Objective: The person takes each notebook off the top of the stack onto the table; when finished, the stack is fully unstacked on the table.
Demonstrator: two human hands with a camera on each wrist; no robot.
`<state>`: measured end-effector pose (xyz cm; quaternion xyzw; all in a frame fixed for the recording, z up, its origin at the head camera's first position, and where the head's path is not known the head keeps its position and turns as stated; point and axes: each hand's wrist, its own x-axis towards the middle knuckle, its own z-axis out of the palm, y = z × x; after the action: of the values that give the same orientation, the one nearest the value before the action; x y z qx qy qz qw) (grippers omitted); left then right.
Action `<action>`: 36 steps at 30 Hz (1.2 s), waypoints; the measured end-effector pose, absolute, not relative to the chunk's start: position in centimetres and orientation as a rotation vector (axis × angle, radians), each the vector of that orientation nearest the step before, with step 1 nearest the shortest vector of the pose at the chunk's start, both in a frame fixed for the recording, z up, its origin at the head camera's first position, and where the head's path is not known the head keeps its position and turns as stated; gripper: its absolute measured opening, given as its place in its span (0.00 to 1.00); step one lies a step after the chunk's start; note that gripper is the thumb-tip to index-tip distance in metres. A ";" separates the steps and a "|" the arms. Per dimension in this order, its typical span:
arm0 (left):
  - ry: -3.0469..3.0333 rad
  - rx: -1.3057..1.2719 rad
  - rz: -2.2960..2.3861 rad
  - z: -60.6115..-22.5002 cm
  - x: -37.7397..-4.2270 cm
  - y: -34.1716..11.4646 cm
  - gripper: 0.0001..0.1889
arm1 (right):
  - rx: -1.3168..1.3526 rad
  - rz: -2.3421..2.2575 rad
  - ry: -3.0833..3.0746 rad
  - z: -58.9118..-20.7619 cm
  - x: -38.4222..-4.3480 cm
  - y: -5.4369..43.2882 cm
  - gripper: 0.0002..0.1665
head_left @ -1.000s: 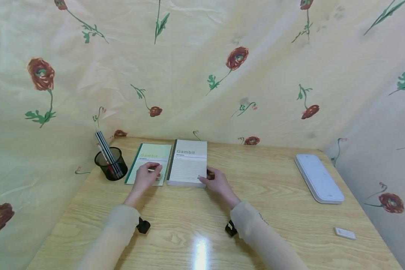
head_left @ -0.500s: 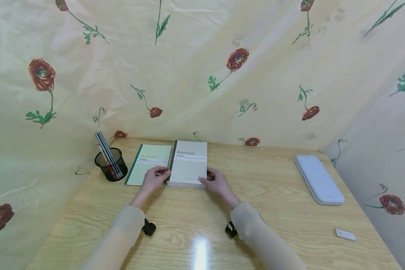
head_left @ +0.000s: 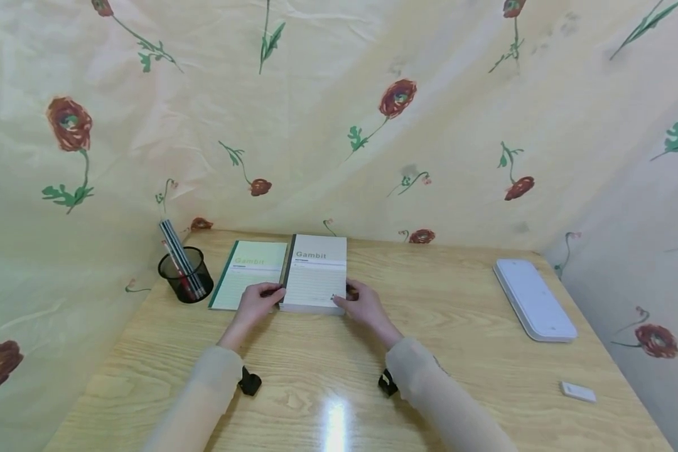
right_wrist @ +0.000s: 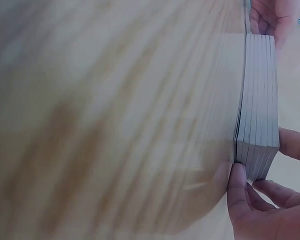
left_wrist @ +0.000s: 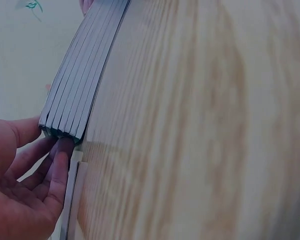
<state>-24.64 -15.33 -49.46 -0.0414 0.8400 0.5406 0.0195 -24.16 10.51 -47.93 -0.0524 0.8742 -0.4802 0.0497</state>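
Observation:
A thick stack of notebooks (head_left: 316, 270) lies at the back of the table, its pale top cover marked "Gambit". In the left wrist view, the stack's page edges (left_wrist: 85, 70) show several notebooks lined up. My left hand (head_left: 257, 301) grips the spine side near the front corner, thumb at the top edge and curled fingers against the spines. At the opposite side my right hand (head_left: 367, 309) holds the stack, thumb over the cover's corner and fingers low along the side (right_wrist: 255, 160). A thin green notebook (head_left: 254, 254) lies just left of the stack, partly under my left hand.
A black mesh pen holder (head_left: 185, 276) with pencils (head_left: 176, 248) stands at the back left. On the right lie a white flat case (head_left: 533, 300) and a small white eraser-like block (head_left: 578, 392). A flowered cloth (head_left: 339, 125) hangs behind the wooden table (head_left: 294, 402).
My left hand has moved right from over the green notebook to the stack's spine side, then stayed there. My right hand has kept its place on the stack.

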 end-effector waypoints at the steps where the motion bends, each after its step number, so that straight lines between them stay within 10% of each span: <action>1: 2.607 -0.129 1.676 -49.4 -24.6 -15.4 0.18 | -0.157 -1.461 2.660 -47.8 -24.2 10.4 0.33; 36: 2.654 -0.029 1.686 -49.8 -24.3 -15.5 0.16 | 0.088 -1.446 2.663 -45.7 -29.2 10.4 0.38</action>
<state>-24.26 -15.46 -49.80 -0.0093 0.8441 0.5361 -0.0013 -29.22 10.37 -45.75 0.0291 0.8772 -0.4762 0.0549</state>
